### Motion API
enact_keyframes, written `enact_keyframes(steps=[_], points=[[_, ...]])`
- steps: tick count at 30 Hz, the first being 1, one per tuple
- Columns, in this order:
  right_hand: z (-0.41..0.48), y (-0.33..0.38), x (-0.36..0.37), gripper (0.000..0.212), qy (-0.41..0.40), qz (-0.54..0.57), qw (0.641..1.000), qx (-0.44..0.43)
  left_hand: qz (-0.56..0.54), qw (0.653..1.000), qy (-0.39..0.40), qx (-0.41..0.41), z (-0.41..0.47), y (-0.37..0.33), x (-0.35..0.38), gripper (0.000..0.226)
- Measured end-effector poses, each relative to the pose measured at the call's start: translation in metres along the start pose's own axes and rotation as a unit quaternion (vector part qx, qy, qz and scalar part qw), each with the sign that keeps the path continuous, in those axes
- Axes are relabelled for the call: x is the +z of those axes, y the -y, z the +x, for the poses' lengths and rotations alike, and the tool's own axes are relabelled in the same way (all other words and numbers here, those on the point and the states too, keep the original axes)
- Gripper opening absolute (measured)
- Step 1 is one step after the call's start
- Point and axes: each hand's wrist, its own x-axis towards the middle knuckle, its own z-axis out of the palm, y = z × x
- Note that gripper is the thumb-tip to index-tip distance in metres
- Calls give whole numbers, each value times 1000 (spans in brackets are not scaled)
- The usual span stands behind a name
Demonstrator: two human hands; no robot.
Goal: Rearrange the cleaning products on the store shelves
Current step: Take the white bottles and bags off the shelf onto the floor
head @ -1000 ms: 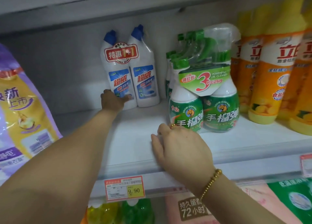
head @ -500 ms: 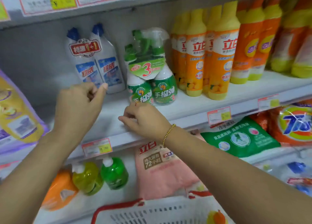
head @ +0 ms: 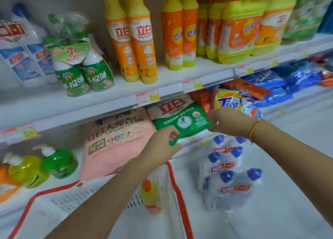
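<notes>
- head view: the green and white soft plastic detergent bag (head: 182,119) lies on the lower shelf, under the white upper shelf board (head: 126,96), just beside a pink soft refill bag (head: 115,145) on its left.
- the left hand (head: 162,145) grips the green bag's lower left corner, fingers curled round the edge.
- the right hand (head: 230,121), with a gold bead bracelet (head: 255,128) at the wrist, is at the bag's right edge; motion blur hides whether its fingers pinch or only touch.
- on the upper shelf stand tall orange bottles with yellow caps (head: 142,40) and a twin pack of green spray bottles (head: 84,72).
- a white plastic basket with a red rim (head: 173,182) sits below the left forearm.
- wrapped white bottles with blue caps (head: 228,172) lie beside the basket.
</notes>
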Motion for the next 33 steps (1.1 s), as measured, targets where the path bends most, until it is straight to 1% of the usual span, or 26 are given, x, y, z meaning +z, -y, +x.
enact_keyframes(steps=[3, 4, 6, 8, 9, 10, 11, 12, 13, 15, 17, 20, 22, 24, 26, 28, 31, 32, 33], points=[[-26, -56, 25, 32, 57, 40, 997, 46, -19, 991, 107, -84, 12, 1, 62, 53], [-34, -71, 35, 33, 92, 44, 993, 56, -33, 986, 135, -97, 12, 1, 80, 55], [-50, -95, 54, 36, 195, 56, 976, 77, -54, 975, 182, -113, 7, -1, 110, 58], [-63, -112, 68, 44, 293, 114, 945, 95, -51, 967, 218, -123, 0, -5, 137, 61], [-69, -117, 74, 49, 318, 138, 933, 96, -34, 966, 226, -125, -3, -6, 150, 64], [-75, -119, 81, 53, 321, 149, 931, 84, -14, 966, 224, -126, -6, -7, 162, 67], [-80, -119, 90, 55, 298, 145, 941, 66, -5, 969, 212, -129, -9, -6, 172, 69], [-85, -117, 101, 54, 256, 138, 955, 48, -14, 972, 192, -134, -10, -4, 179, 68], [-89, -113, 111, 51, 210, 144, 966, 37, -35, 974, 171, -143, -11, -1, 185, 64], [-96, -109, 127, 46, 145, 161, 975, 40, -85, 975, 140, -150, -12, 3, 189, 56], [-99, -106, 132, 42, 121, 140, 982, 45, -113, 972, 137, -152, -13, 4, 188, 53], [-99, -95, 120, 38, 106, 73, 992, 16, -144, 967, 144, -151, -17, 6, 178, 43], [-96, -84, 98, 38, 85, 57, 995, 2, -179, 963, 137, -145, -17, 4, 162, 38], [-94, -68, 63, 39, 54, 47, 997, -13, -228, 959, 113, -126, -15, -6, 133, 43], [-94, -50, 19, 40, -2, 39, 999, -34, -271, 954, 88, -98, -9, -20, 93, 46], [-98, -26, -26, 39, -74, 36, 995, -59, -296, 951, 57, -71, -10, -31, 52, 46], [-102, 9, -84, 39, -189, 75, 973, -109, -314, 948, 32, -40, -24, -34, 9, 62], [-101, 21, -100, 39, -217, 97, 963, -129, -307, 951, 2, -32, -30, -33, -2, 66], [-100, 35, -114, 38, -238, 121, 952, -150, -300, 953, -45, -25, -35, -32, -16, 68]])
